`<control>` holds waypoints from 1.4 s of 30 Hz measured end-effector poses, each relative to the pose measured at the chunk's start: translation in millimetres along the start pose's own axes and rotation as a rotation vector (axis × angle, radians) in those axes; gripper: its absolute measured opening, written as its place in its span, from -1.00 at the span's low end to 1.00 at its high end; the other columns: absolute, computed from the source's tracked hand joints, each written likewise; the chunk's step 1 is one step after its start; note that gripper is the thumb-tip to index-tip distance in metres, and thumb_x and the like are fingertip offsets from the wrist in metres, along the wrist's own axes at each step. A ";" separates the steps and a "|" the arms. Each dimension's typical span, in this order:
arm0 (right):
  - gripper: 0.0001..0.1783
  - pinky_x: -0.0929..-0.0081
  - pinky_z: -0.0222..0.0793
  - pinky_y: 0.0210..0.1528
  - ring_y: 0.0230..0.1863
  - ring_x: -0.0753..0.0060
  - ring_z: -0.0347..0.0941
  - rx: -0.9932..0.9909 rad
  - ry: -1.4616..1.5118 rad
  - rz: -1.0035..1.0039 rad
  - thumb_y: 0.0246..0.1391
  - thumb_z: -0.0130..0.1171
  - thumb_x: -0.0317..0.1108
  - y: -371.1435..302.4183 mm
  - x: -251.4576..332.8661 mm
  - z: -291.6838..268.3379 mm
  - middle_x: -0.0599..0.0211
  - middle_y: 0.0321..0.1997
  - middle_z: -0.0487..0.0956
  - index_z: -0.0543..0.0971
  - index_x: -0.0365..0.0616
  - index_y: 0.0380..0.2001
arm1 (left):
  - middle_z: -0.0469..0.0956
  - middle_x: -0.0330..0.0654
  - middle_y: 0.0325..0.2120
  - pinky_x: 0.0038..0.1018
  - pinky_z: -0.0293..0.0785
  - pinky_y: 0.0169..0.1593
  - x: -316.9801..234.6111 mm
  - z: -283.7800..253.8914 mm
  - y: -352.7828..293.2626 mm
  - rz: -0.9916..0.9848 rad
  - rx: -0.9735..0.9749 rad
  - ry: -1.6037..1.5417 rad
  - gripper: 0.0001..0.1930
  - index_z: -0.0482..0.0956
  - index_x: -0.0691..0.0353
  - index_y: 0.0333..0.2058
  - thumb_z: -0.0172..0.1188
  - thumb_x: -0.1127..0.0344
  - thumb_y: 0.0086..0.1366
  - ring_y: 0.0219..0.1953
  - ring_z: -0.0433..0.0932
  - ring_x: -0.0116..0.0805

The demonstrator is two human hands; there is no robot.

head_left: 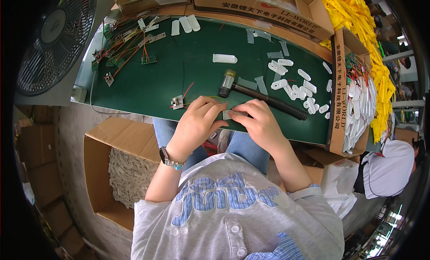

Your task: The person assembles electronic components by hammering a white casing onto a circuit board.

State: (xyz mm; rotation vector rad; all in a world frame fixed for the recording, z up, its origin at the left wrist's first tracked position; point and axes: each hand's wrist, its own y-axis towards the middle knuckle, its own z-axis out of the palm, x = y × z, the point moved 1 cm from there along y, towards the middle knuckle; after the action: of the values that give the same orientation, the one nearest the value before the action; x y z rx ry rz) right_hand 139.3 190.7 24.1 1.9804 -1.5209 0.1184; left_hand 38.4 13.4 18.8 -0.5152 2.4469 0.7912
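Close to the front edge of the green table, my left hand (202, 116) and my right hand (260, 124) meet fingertip to fingertip. Between them is a small grey flat piece (227, 114), pinched from both sides; its exact kind is too small to make out. A yellow-green wire (217, 98) curves out beside my left fingers. Left of that hand lies a small circuit board (177, 102) with a red wire. Just beyond my fingers rests a hammer (227, 83), its black handle running to the right behind my right hand.
Wired circuit boards (117, 60) lie tangled at the far left. White plastic covers (225, 58) and small white casings (278, 84) are spread about. Cardboard boxes (264, 11) line the far edge and right side. A fan (54, 27) stands left; an open carton (96, 170) sits below.
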 end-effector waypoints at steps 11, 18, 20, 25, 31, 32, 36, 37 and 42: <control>-0.63 0.25 0.33 -0.05 -0.06 0.24 0.46 -0.046 -0.197 0.080 -0.11 0.34 -0.41 -3.8 2.2 -32.2 0.37 -0.09 0.55 0.62 -0.06 -0.14 | 0.59 -0.25 -0.22 -0.29 0.54 -0.05 0.2 0.5 2.1 0.104 0.000 0.063 -0.69 0.59 0.18 -0.28 0.42 0.37 -0.07 -0.11 0.52 -0.18; -0.60 0.26 0.31 -0.04 -0.04 0.21 0.40 0.118 -0.471 0.253 -0.04 0.38 -0.33 -27.7 -34.2 -58.7 0.33 -0.17 0.51 0.55 -0.14 -0.10 | 0.60 -0.25 -0.22 -0.30 0.54 -0.04 -1.7 0.2 2.1 0.106 0.005 0.073 -0.70 0.59 0.18 -0.28 0.41 0.37 -0.04 -0.10 0.52 -0.18; -0.65 0.28 0.39 -0.15 -0.14 0.21 0.45 0.083 -0.479 0.172 -0.04 0.38 -0.35 -24.3 -33.1 -59.8 0.33 -0.23 0.47 0.59 -0.18 -0.16 | 0.60 -0.25 -0.22 -0.30 0.54 -0.04 -1.9 0.7 2.1 0.101 0.000 0.073 -0.71 0.59 0.18 -0.29 0.41 0.37 -0.04 -0.11 0.52 -0.19; -0.67 0.29 0.46 -0.42 -0.34 0.16 0.53 -0.023 -0.430 0.266 -0.01 0.36 -0.43 -31.4 -16.0 -79.0 0.28 -0.20 0.48 0.54 -0.22 -0.15 | 0.60 -0.25 -0.23 -0.31 0.54 -0.04 1.0 0.7 1.9 0.107 -0.013 0.050 -0.72 0.59 0.19 -0.30 0.41 0.37 -0.04 -0.12 0.52 -0.19; -0.69 0.27 0.41 -0.50 -0.54 0.03 0.51 -0.013 -0.215 0.360 0.09 0.30 -0.46 -71.9 -1.1 -84.6 0.13 -0.46 0.55 0.45 -0.29 -0.15 | 0.61 -0.26 -0.22 -0.31 0.54 -0.04 0.4 1.2 2.0 0.098 0.000 0.040 -0.72 0.60 0.19 -0.30 0.41 0.37 -0.04 -0.13 0.52 -0.20; -0.69 0.27 0.41 -0.50 -0.54 0.03 0.51 -0.011 -0.216 0.358 0.09 0.30 -0.46 -74.8 -0.2 -87.3 0.13 -0.46 0.55 0.45 -0.29 -0.15 | 0.61 -0.27 -0.22 -0.31 0.54 -0.04 0.9 1.1 1.9 0.099 -0.004 0.045 -0.72 0.60 0.18 -0.30 0.41 0.37 -0.04 -0.13 0.52 -0.20; -0.75 0.37 0.39 -0.51 -0.56 0.09 0.52 -0.160 -0.162 0.394 0.10 0.23 -0.51 -102.4 8.7 -92.9 0.10 -0.47 0.56 0.47 -0.31 -0.16 | 0.61 -0.27 -0.22 -0.31 0.54 -0.04 0.6 0.2 1.8 0.093 -0.004 0.038 -0.71 0.60 0.17 -0.29 0.42 0.37 -0.04 -0.13 0.52 -0.20; -0.77 0.40 0.39 -0.50 -0.57 0.12 0.52 -0.268 -0.068 0.460 0.10 0.21 -0.53 -109.9 9.7 -92.9 0.09 -0.48 0.56 0.47 -0.32 -0.17 | 0.61 -0.27 -0.22 -0.31 0.54 -0.04 0.2 1.1 2.4 0.095 -0.007 0.034 -0.71 0.60 0.17 -0.29 0.42 0.37 -0.04 -0.13 0.52 -0.20; -0.67 0.29 0.46 -0.48 -0.49 0.05 0.57 0.254 -0.355 0.311 0.05 0.24 -0.55 -93.9 15.0 -82.5 0.08 -0.35 0.60 0.46 -0.30 -0.09 | 0.61 -0.25 -0.21 -0.30 0.54 -0.03 1.9 1.1 0.7 0.093 0.011 0.018 -0.70 0.60 0.17 -0.28 0.42 0.38 -0.05 -0.12 0.51 -0.20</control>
State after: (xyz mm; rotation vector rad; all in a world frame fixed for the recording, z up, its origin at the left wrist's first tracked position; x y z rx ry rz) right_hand 252.9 234.1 56.7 2.0195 -2.1320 0.0956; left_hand 36.9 14.2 17.3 -0.4087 2.5061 0.8130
